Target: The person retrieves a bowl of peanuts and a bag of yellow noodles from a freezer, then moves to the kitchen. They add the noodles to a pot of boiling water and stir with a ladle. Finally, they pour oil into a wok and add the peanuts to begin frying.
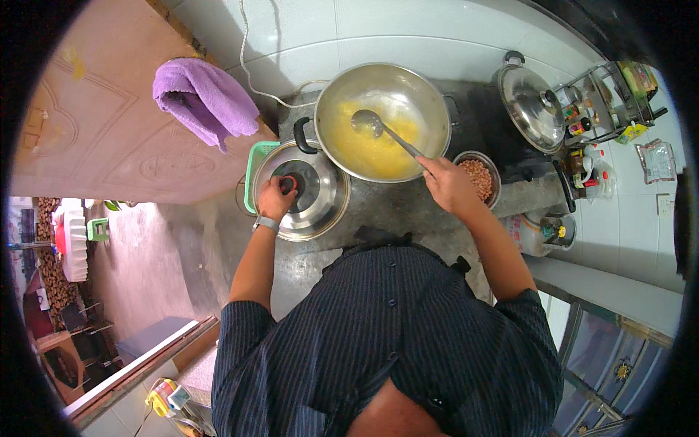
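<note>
A large metal wok (382,169) with black side handles holds something yellow spread over its bottom. My right hand (450,185) grips the handle of a metal ladle (401,142), whose bowl rests over the yellow contents. At the left, my left hand (277,199) has its fingers around the black knob of a metal lid (327,210). That lid lies partly over a green plastic basket (255,164), beside the wok's left handle. Just right of my right hand stands a metal bowl (496,191) of small reddish-brown pieces, which look like peanuts.
A lidded pot (532,109) stands on the dark stove at right, near a rack (628,93) of bottles and packets. Below it is a gas cylinder (529,235). A purple towel (205,101) hangs at upper left, and a white cord (246,65) runs down the tiled wall.
</note>
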Demonstrator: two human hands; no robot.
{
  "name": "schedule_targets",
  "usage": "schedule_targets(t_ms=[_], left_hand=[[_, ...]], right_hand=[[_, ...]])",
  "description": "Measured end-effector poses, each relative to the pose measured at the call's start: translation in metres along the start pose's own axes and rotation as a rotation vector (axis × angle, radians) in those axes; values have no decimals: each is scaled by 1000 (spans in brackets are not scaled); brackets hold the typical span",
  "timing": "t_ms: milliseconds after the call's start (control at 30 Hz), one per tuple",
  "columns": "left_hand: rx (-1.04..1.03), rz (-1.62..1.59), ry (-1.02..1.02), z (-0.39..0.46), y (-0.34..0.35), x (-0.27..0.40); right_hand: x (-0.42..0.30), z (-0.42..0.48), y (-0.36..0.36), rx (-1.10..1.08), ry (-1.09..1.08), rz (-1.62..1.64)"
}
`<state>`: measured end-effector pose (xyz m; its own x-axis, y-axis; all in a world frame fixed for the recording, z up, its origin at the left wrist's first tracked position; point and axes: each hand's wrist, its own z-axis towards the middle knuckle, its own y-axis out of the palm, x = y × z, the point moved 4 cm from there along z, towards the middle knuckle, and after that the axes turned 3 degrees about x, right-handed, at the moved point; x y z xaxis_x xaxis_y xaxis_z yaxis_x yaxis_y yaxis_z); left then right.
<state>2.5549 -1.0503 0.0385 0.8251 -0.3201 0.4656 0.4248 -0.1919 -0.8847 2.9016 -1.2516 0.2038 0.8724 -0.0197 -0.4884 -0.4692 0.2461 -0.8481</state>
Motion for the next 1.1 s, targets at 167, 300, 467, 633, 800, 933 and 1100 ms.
schedule_targets(t_ms=[167,300,467,633,800,933,1100], left_hand=[[32,10,-26,-2,-1,3],[37,1,-28,-1,1,0],[-3,-45,-39,-3,2,-1],[28,-21,-20,-5,4,-2],[25,-16,-9,-2,8,-6],[30,-3,12,-3,13,-12],[28,6,7,-5,12,-7]], right_hand=[[-1,-2,-13,63,-110,-226],[-1,2,-30,126,-94,-408],[9,1,-42,266,-96,-481],[8,4,-54,340,-43,-292],[12,4,-56,313,65,-165],[19,7,-45,305,35,-140],[17,7,-31,214,82,-145]])
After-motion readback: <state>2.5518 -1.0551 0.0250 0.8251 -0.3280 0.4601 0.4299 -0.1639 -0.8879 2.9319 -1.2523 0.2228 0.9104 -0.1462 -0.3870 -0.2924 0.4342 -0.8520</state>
